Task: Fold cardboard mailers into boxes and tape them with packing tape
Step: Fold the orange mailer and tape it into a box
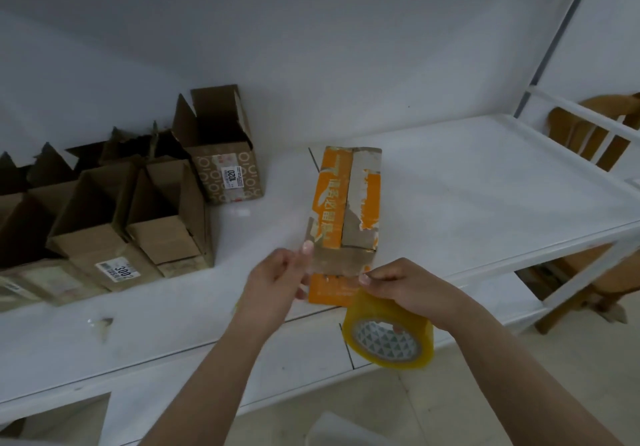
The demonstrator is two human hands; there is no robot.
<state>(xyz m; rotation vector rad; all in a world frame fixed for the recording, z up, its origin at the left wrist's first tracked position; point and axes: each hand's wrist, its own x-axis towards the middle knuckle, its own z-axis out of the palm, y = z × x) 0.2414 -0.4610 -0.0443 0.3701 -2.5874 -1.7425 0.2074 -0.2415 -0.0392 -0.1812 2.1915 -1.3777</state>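
Observation:
An orange-and-brown cardboard box point(346, 199) lies on the white table point(467, 186), its flaps closed along a middle seam. A clear strip of tape point(341, 262) is stretched across its near end. My left hand point(277, 279) pinches the strip's free end at the box's left edge. My right hand point(405, 289) holds the yellowish packing tape roll point(389, 334), which hangs off its fingers just below the box's near right corner, with the thumb pressing the strip.
Several open brown boxes point(166, 217) stand in a row at the left, two with number labels. A torn scrap point(102, 324) lies on the near left. White rails point(581, 123) and wooden furniture point(588, 134) are at the right.

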